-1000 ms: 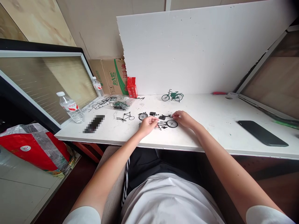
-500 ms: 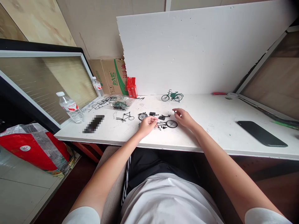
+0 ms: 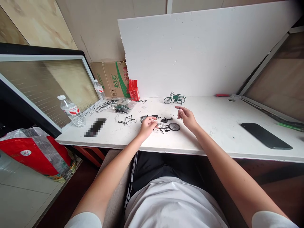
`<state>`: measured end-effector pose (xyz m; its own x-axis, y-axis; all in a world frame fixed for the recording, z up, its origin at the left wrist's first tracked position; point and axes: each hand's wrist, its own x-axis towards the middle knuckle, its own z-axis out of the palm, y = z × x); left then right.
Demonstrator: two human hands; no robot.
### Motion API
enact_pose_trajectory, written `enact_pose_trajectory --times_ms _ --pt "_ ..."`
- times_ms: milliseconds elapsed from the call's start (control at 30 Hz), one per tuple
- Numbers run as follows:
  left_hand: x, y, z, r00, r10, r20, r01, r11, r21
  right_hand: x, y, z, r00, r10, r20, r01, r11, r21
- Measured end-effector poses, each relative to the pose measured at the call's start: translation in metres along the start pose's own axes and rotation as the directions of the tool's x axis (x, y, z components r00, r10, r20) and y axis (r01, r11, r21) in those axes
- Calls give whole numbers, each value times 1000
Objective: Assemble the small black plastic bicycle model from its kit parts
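My right hand is raised over the table, its thumb and fingers pinching a small thin dark piece. My left hand is closed just above the loose parts; whether anything sits between its fingertips I cannot make out. Beside it lie a black spoked model wheel, a small black block and several tiny black bits. Partly behind the left hand is another black wheel part. A black model bicycle frame lies further left. An assembled green model bicycle stands behind.
On the left are a water bottle, a plastic bag of parts, black part sprues and a red box. A black flat slab lies right. A white board rises behind the table.
My right hand has lifted slightly and turned, with the small dark piece now upright in its fingers. My left hand has shifted a little to the left.
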<state>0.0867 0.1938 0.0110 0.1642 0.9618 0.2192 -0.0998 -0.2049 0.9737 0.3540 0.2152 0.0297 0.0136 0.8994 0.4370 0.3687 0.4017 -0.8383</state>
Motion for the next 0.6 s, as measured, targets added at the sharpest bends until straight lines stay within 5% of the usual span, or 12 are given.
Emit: enact_pose_trajectory --times_ms 400,467,600 --pt "2 -2 1 999 4 -50 -6 999 -33 -11 -18 26 980 127 154 -168 942 290" --pt "2 -2 0 998 -8 -61 5 998 -55 -13 -24 28 982 129 138 -156 965 211" --pt "5 4 -6 979 -131 -154 96 972 -215 -25 -37 39 992 -4 128 34 972 -232"
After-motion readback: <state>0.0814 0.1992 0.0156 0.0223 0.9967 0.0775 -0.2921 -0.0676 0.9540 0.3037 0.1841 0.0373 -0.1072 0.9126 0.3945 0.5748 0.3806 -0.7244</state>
